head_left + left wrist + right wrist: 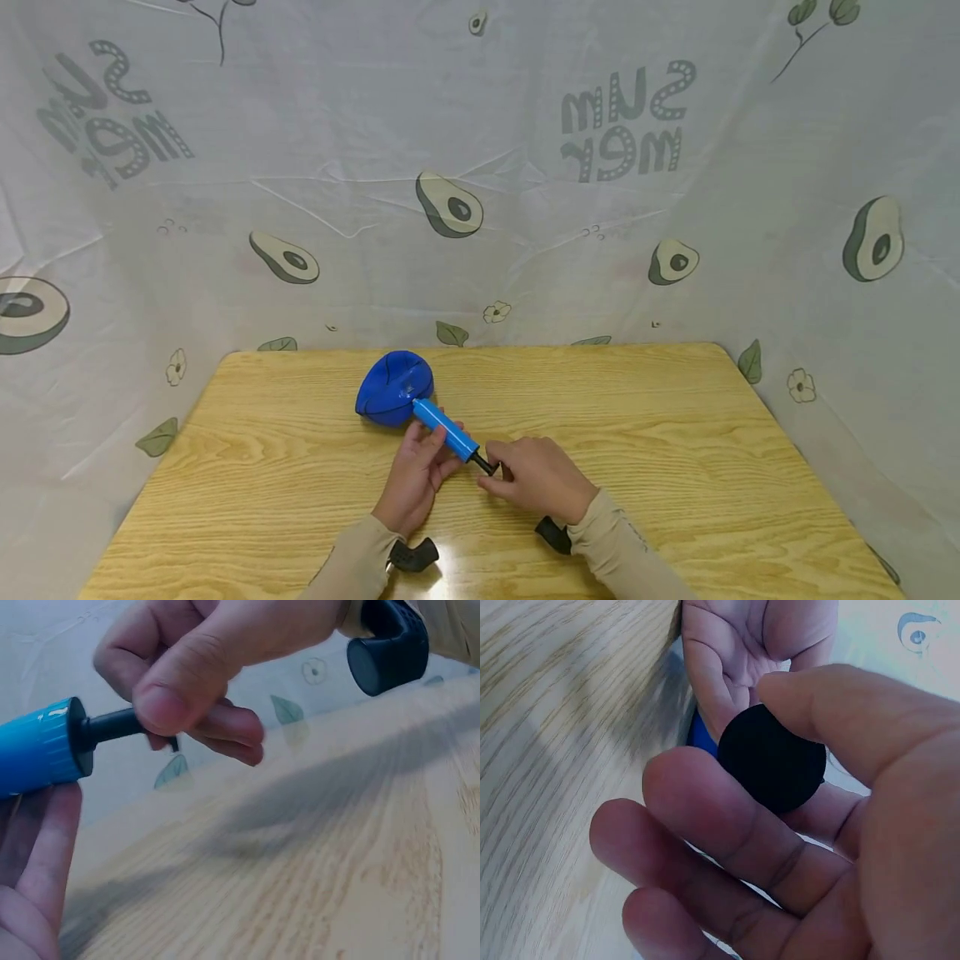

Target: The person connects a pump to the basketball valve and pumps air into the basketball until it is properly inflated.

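Observation:
A blue hand pump [447,431] points up and left, its tip at a dented, partly deflated blue ball [393,387] with dark seam lines. My left hand [421,473] grips the pump's barrel, thumb on top and fingers beneath. At the pump's lower end, my right hand [542,477] pinches the black handle [772,759] between thumb and fingers. A short stretch of black rod [112,726] shows between barrel and handle in the left wrist view. Whether the pump's needle sits inside the ball is too small to tell.
Everything is over a light wood-grain table [637,417]. A pale curtain [360,167] printed with avocados, leaves and lettering hangs behind it and along both sides. Each wrist wears a black camera mount [414,555].

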A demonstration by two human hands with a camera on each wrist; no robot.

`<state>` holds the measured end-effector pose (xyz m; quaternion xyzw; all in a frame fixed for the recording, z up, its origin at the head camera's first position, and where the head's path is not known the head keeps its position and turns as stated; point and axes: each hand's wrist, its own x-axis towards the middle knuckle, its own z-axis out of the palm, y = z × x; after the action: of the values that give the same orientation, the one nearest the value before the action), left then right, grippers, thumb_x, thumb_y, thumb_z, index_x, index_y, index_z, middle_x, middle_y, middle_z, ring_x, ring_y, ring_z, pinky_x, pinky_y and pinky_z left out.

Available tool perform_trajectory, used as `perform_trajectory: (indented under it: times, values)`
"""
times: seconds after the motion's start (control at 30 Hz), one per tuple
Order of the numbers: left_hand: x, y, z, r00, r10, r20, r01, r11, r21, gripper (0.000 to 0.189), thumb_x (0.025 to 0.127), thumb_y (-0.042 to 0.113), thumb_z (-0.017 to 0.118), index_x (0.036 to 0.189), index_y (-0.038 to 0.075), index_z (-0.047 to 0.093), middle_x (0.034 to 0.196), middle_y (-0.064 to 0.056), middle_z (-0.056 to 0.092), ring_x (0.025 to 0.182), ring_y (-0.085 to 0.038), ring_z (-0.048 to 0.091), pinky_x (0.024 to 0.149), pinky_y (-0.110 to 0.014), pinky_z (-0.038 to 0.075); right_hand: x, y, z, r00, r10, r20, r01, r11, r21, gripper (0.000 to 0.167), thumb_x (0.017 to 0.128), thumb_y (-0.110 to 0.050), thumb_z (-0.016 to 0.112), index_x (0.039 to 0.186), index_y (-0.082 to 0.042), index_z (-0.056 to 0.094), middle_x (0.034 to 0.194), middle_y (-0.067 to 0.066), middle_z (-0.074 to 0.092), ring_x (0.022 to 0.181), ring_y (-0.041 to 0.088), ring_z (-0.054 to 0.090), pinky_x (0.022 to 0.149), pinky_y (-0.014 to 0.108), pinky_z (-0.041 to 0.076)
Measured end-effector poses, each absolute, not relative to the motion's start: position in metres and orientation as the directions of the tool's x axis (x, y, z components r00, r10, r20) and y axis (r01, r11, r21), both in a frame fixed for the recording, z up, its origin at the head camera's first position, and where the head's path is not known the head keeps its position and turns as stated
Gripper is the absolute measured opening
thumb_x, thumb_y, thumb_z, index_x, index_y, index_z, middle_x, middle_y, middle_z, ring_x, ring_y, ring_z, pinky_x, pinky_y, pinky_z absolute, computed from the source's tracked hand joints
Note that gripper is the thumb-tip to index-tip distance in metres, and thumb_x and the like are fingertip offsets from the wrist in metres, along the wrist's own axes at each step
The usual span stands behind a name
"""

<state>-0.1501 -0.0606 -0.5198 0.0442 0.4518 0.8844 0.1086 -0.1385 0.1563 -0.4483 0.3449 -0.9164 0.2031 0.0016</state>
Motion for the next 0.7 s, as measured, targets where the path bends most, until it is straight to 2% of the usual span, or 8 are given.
perform_trajectory:
  times: [0.13,0.3,0.47,0.57,0.7]
  values:
    - [-0.151,-0.063,-0.520,-0.986,0.165,-0.023,-0.115,-0.578,0.808,0.052,0.112,0.019,0.048,0.155,0.002,0.023,0.136,-0.017,0.059,0.113,-0.017,0.068,0.092,-0.032,0.060,-0.138,0.157,-0.447,-0.769,-0.626,0.130,-0.621,0.682,-0.387,0.023,0.096,-0.028,0.076,0.083,-0.018,0.060,0.059,-0.018,0.048,0.047,-0.004,0.041,0.042,0.017,0.033]
    - [-0.152,-0.065,-0.519,-0.993,0.115,-0.042,-0.103,-0.603,0.791,0.043,0.112,0.022,0.049,0.149,0.008,0.032,0.130,-0.010,0.063,0.109,-0.015,0.069,0.091,-0.031,0.060,-0.137,0.161,-0.447,-0.779,-0.622,0.080,-0.593,0.689,-0.417,0.023,0.095,-0.023,0.074,0.079,-0.019,0.057,0.057,-0.017,0.046,0.046,-0.002,0.038,0.042,0.018,0.029]
    - [-0.152,-0.068,-0.516,-0.996,0.077,-0.040,-0.080,-0.630,0.772,0.045,0.112,0.028,0.046,0.151,0.013,0.031,0.136,-0.010,0.057,0.113,-0.014,0.066,0.095,-0.028,0.058,-0.138,0.164,-0.448,-0.786,-0.615,0.064,-0.584,0.705,-0.403,0.022,0.094,-0.021,0.071,0.078,-0.017,0.056,0.055,-0.015,0.044,0.046,0.000,0.035,0.044,0.019,0.025]
    - [-0.152,-0.069,-0.515,-0.998,0.049,-0.037,-0.060,-0.648,0.759,0.047,0.113,0.030,0.045,0.154,0.015,0.028,0.137,-0.009,0.054,0.119,-0.016,0.064,0.098,-0.027,0.056,-0.139,0.166,-0.448,-0.794,-0.600,0.101,-0.589,0.717,-0.372,0.019,0.094,-0.021,0.071,0.081,-0.018,0.058,0.056,-0.016,0.044,0.046,-0.001,0.036,0.044,0.019,0.028]
    - [-0.154,-0.070,-0.516,-0.999,0.036,-0.039,-0.053,-0.662,0.747,0.045,0.112,0.031,0.045,0.150,0.012,0.031,0.135,-0.008,0.055,0.120,-0.016,0.064,0.100,-0.028,0.056,-0.141,0.169,-0.448,-0.807,-0.574,0.138,-0.582,0.733,-0.352,0.018,0.096,-0.023,0.073,0.084,-0.020,0.059,0.059,-0.017,0.048,0.048,-0.001,0.039,0.044,0.019,0.034]
